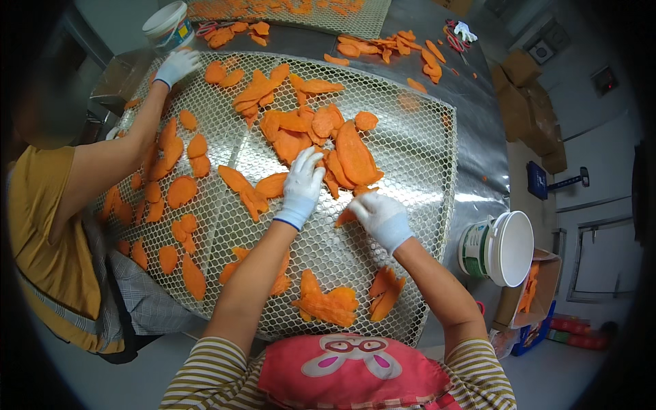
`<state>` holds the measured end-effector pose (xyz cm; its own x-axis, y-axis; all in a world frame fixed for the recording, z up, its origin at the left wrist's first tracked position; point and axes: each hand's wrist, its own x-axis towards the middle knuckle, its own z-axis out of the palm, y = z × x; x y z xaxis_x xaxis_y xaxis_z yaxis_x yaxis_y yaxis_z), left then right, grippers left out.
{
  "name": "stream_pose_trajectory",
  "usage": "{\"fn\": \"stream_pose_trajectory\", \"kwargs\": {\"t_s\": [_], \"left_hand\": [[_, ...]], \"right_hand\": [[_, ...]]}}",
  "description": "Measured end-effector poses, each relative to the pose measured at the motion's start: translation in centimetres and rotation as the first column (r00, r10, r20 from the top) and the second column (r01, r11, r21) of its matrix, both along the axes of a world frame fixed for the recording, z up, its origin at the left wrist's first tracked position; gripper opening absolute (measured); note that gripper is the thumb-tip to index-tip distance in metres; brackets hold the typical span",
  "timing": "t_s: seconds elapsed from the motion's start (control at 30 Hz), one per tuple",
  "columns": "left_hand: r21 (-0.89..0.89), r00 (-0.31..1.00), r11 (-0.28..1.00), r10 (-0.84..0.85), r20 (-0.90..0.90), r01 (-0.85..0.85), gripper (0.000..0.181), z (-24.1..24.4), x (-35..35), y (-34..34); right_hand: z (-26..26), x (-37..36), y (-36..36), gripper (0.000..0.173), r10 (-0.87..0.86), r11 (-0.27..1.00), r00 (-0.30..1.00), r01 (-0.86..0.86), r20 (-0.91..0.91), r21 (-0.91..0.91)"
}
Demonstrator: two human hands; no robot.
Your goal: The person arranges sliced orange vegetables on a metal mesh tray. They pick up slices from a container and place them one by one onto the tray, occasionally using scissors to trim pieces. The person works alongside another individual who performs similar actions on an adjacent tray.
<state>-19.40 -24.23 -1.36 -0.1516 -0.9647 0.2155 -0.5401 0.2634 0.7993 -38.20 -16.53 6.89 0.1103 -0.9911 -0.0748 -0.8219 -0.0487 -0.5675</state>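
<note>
My left hand, in a white knit glove, rests palm down at the near edge of a loose heap of flat orange slices, probably sweet potato. Its fingers are slightly apart and touch the heap. My right hand, gloved too and a little blurred, has its fingers curled down on a small orange slice that pokes out beside the thumb. Under both hands lies a large mesh rack. More slices lie in loose clusters near my apron.
A co-worker's gloved hand reaches over the rack's far left, above spread-out slices. White buckets stand at the far left and right. Red-handled scissors lie on the metal table. A cardboard box of slices stands right.
</note>
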Motion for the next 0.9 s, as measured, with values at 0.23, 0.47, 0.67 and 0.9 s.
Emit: {"fn": "stream_pose_trajectory", "kwargs": {"t_s": [0.23, 0.47, 0.67, 0.9], "left_hand": [[-0.210, 0.951, 0.978, 0.079, 0.298, -0.015, 0.057, -1.0, -2.6, 0.5], [-0.209, 0.935, 0.978, 0.083, 0.345, -0.010, 0.057, -0.7, -2.6, 0.5], [-0.225, 0.941, 0.974, 0.108, 0.319, -0.035, 0.058, -1.1, -3.1, 0.5], [-0.220, 0.933, 0.975, 0.106, 0.345, -0.029, 0.057, -0.6, -3.0, 0.5]], "right_hand": [[-3.4, -0.8, -6.2, 0.048, -0.068, 0.993, 0.934, 0.027, -0.351, -0.119], [-3.2, -8.2, -8.0, 0.030, -0.214, 0.976, 0.899, 0.215, 0.383, 0.043], [-5.9, -19.1, -10.6, 0.046, -0.389, 0.869, 0.373, 0.452, 0.842, 0.201], [-5.1, -11.6, -15.2, 0.034, -0.178, 0.858, 0.961, 0.256, 0.210, -0.445]]}}
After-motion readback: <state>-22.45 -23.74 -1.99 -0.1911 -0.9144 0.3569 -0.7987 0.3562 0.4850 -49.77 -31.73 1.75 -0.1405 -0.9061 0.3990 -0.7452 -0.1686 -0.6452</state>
